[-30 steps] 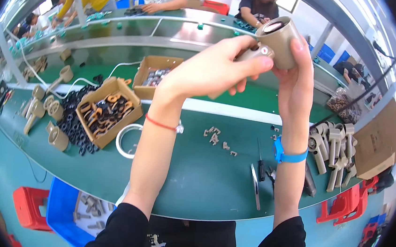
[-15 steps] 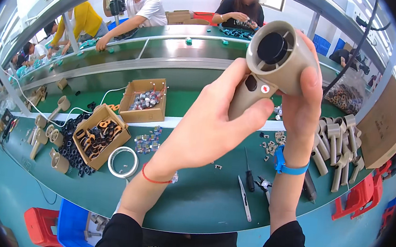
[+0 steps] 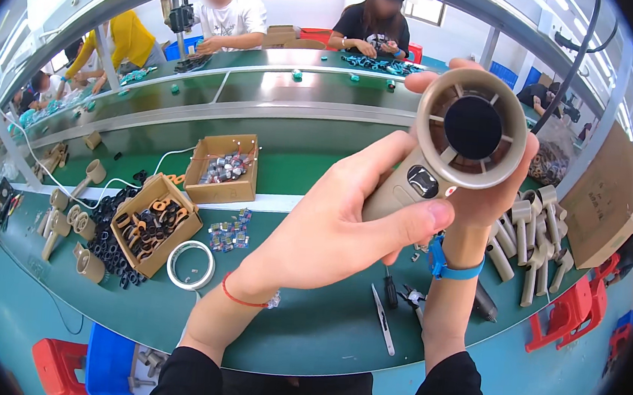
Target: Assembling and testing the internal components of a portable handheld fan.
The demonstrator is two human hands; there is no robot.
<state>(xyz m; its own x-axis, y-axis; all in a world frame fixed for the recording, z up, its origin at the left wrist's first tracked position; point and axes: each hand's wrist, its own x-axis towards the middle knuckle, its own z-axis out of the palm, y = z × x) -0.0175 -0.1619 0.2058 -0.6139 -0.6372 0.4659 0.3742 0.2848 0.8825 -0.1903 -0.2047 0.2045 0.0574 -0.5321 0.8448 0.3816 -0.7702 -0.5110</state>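
Observation:
Both hands hold up a beige hair-dryer-shaped housing (image 3: 427, 159) above the bench. Its round mouth faces me, showing a black disc (image 3: 473, 127) carried on beige spokes. Below the mouth, an oval opening (image 3: 422, 180) shows in the neck, beside a small red-and-white sticker (image 3: 450, 190). My left hand (image 3: 336, 225) is closed round the handle, its thumb lying across the front. Around the back and right side of the barrel wraps my right hand (image 3: 500, 202), mostly hidden behind it; some fingertips show at the upper left of the rim.
Below my hands lie tweezers (image 3: 383, 320), a screwdriver (image 3: 391, 293) and cutters (image 3: 415, 295). Left are a tape roll (image 3: 173, 260), a carton of black and orange rings (image 3: 169, 248) and a carton of small metal parts (image 3: 223, 191). Beige housings (image 3: 541, 255) pile up right. Co-workers sit opposite.
The housing has moved down and right and turned so its mouth faces me more squarely. Both hands moved with it, still gripping. Across the bench, a co-worker's outstretched arm has drawn back.

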